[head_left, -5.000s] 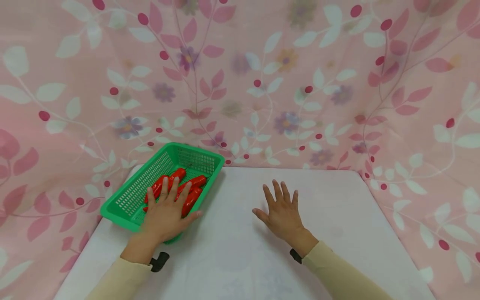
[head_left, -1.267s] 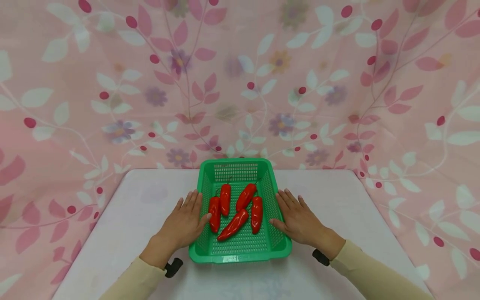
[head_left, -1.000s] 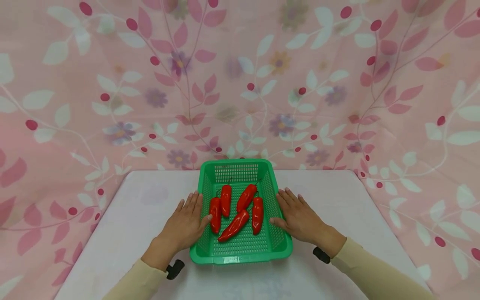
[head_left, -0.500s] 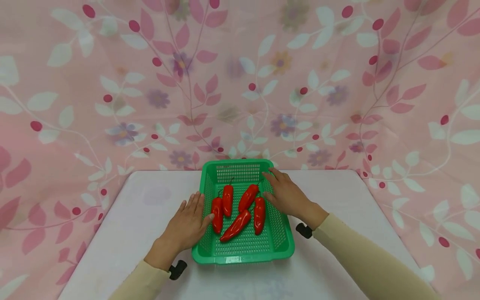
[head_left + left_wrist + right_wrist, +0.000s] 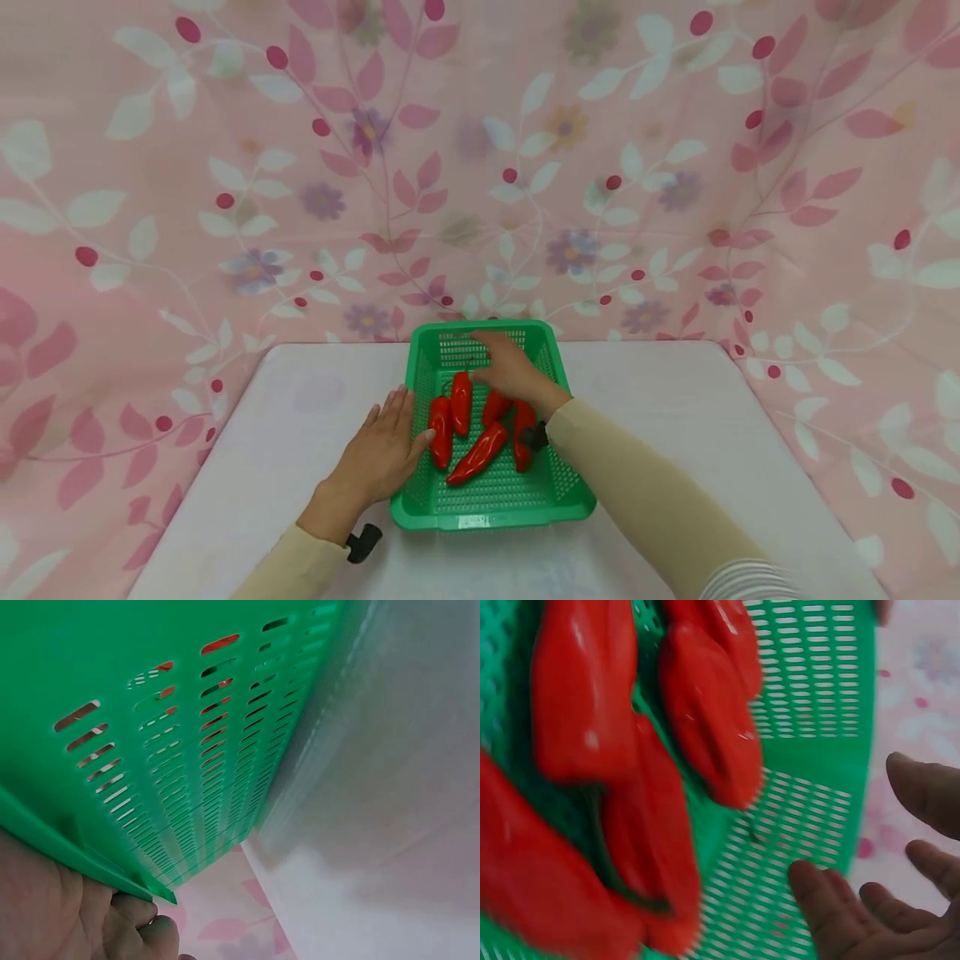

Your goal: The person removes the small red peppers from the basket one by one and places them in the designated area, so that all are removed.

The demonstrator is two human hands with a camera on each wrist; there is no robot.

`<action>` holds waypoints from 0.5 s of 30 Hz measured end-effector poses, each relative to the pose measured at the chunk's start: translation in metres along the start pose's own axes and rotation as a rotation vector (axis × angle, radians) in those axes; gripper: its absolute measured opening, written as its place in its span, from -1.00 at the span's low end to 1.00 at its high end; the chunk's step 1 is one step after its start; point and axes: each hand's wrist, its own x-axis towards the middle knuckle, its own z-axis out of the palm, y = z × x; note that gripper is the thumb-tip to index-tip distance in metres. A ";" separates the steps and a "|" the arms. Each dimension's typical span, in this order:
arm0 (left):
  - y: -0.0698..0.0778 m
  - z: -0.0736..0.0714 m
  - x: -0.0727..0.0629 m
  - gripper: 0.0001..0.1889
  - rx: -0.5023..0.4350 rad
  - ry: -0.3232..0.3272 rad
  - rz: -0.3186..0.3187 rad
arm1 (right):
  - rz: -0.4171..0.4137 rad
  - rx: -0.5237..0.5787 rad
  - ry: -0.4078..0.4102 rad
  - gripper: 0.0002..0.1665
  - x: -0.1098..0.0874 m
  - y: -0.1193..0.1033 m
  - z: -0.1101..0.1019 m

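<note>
A green plastic basket (image 5: 495,522) with slotted walls stands at the middle of the table. Inside lie several glossy red peppers (image 5: 477,454), seen up close with green stems in the right wrist view. My left hand (image 5: 378,450) rests along the left rim, fingers straight and thumb over the edge; the left wrist view shows the hand (image 5: 82,915) against the rim's underside. Over the back part of the basket reaches my right hand (image 5: 510,367), fingers spread and holding nothing. Its wrist and sleeve partly cover the right-hand peppers.
The white-covered table (image 5: 675,433) extends on both sides of the basket. A pink floral curtain (image 5: 480,167) hangs behind the table and along its sides. A black wrist mount (image 5: 363,543) sits below my left wrist.
The basket, earlier angled at the left, now stands straight in the middle. My right hand has left the right rim and moved left over the peppers; the left hand stays at its rim.
</note>
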 end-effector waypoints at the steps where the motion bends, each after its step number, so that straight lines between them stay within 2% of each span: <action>1: 0.000 0.000 0.000 -0.14 0.000 0.000 -0.002 | 0.012 0.039 -0.007 -0.17 0.004 0.002 0.005; 7: 0.000 0.001 0.001 -0.13 0.005 0.012 -0.007 | 0.099 0.244 -0.029 -0.14 0.017 0.016 0.030; 15: -0.001 0.002 0.000 -0.13 -0.003 0.011 -0.018 | 0.177 0.304 -0.012 -0.12 0.025 0.028 0.047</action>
